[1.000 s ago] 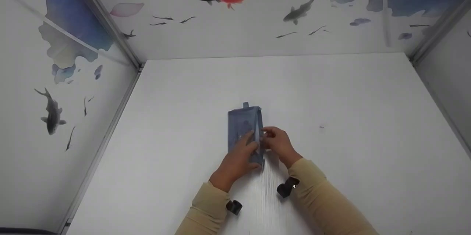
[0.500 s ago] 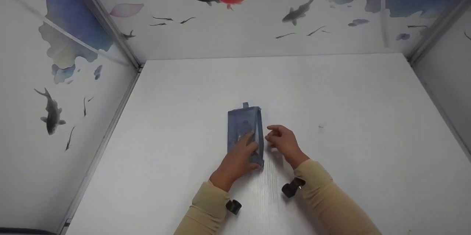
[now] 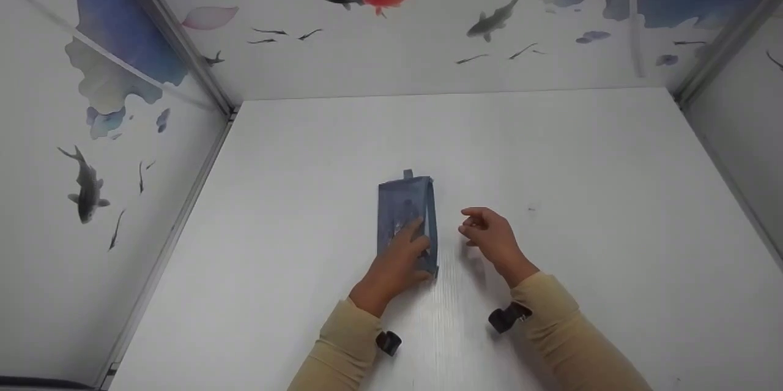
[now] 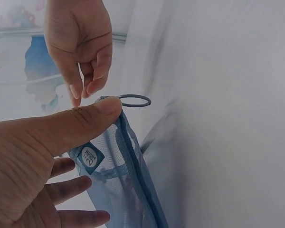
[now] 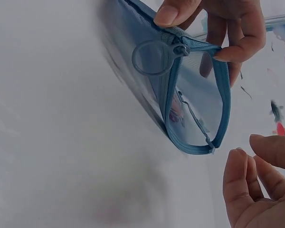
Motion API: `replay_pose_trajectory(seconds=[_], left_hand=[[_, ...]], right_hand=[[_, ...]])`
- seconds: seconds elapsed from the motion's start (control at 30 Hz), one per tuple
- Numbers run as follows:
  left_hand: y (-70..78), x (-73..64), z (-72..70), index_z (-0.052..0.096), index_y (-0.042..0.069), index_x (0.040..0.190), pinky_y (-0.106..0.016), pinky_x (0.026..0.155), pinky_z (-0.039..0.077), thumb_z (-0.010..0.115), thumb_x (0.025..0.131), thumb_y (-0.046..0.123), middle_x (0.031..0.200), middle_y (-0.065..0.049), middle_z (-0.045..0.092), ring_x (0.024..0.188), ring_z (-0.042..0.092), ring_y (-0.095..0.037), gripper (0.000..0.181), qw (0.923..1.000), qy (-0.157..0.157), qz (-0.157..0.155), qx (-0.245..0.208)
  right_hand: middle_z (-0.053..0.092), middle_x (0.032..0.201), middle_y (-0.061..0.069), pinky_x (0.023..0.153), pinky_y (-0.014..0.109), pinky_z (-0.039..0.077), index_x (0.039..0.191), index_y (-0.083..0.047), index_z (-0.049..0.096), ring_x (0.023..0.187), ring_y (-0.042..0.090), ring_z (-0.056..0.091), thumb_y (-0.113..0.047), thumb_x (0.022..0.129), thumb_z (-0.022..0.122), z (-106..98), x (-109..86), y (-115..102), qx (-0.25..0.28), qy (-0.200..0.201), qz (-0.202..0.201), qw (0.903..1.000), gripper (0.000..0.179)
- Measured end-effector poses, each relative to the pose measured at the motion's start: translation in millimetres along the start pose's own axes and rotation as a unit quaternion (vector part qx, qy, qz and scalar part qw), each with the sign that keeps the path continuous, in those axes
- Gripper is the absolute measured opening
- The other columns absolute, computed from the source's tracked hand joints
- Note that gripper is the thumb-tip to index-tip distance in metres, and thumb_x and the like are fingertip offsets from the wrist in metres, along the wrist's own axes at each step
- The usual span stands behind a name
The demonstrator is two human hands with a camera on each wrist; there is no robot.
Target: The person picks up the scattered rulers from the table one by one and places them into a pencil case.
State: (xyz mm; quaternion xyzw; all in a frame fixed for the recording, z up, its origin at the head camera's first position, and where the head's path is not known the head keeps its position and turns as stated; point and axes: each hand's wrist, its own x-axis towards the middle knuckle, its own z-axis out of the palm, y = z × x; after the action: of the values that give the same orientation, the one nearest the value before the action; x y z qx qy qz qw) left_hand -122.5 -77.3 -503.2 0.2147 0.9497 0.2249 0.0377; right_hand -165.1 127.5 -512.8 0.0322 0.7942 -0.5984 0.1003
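Note:
A blue mesh zipper pouch lies upright along the middle of the table, a small tab at its far end. My left hand grips its near part, thumb by the zipper end and fingers on the mesh. In the right wrist view the zipper edge gapes apart, and a ring pull hangs at the near corner. Something small and reddish shows inside. The left wrist view shows a label on the mesh. My right hand is apart from the pouch, to its right, fingers loosely curled round nothing.
The white table is bounded by a back wall printed with fish and by side walls. A faint small mark lies on the table right of my right hand. Each sleeve carries a black wrist camera.
My right hand has left the pouch's zipper side and moved away to the right. The left hand keeps its hold, and the pouch stays almost where it was.

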Motion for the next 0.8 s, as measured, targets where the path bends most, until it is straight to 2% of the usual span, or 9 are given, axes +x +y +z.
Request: replay_pose_trajectory(seconds=[0.33,0.5,0.67,0.8], left_hand=[[-3.1,0.7,1.9,0.061,0.012,0.111,-0.040,0.104,0.040,0.085,0.073,0.022,0.152,-0.015,0.035,0.136,0.040,-0.030,0.046,0.9993,0.016,0.025,0.024],[-2.9,-1.9,0.1,0.061,0.011,0.119,-0.039,0.104,0.040,0.084,0.075,0.027,0.152,-0.013,0.035,0.137,0.038,-0.029,0.052,0.9992,0.014,0.035,0.017],[-3.5,-2.9,-4.2,0.054,0.015,0.134,-0.041,0.105,0.039,0.078,0.080,0.033,0.156,-0.007,0.030,0.141,0.032,-0.027,0.062,0.9998,-0.008,0.010,-0.012],[-5.0,-2.1,-6.8,0.052,0.017,0.137,-0.042,0.104,0.040,0.075,0.082,0.037,0.156,-0.007,0.029,0.141,0.032,-0.028,0.063,0.9999,-0.009,-0.009,-0.011]], right_hand=[[0.057,0.102,0.010,0.075,0.026,0.053,0.126,0.003,0.056,0.088,0.017,0.057,-0.002,0.091,0.062,-15,-6.5,-3,-0.026,0.002,-0.016,0.9995,0.036],[0.057,0.101,0.011,0.074,0.024,0.053,0.126,0.003,0.055,0.087,0.016,0.057,-0.002,0.092,0.061,-25,-9.3,-3,-0.039,0.001,-0.023,0.9990,0.036],[0.057,0.101,0.011,0.073,0.023,0.052,0.126,0.004,0.055,0.086,0.015,0.057,-0.002,0.092,0.061,-36,-10.8,-2,-0.056,0.002,-0.028,0.9981,0.035],[0.057,0.102,0.011,0.073,0.023,0.052,0.126,0.005,0.054,0.086,0.014,0.056,-0.005,0.093,0.061,-46,-12.0,0,-0.067,0.001,-0.024,0.9975,0.035]])
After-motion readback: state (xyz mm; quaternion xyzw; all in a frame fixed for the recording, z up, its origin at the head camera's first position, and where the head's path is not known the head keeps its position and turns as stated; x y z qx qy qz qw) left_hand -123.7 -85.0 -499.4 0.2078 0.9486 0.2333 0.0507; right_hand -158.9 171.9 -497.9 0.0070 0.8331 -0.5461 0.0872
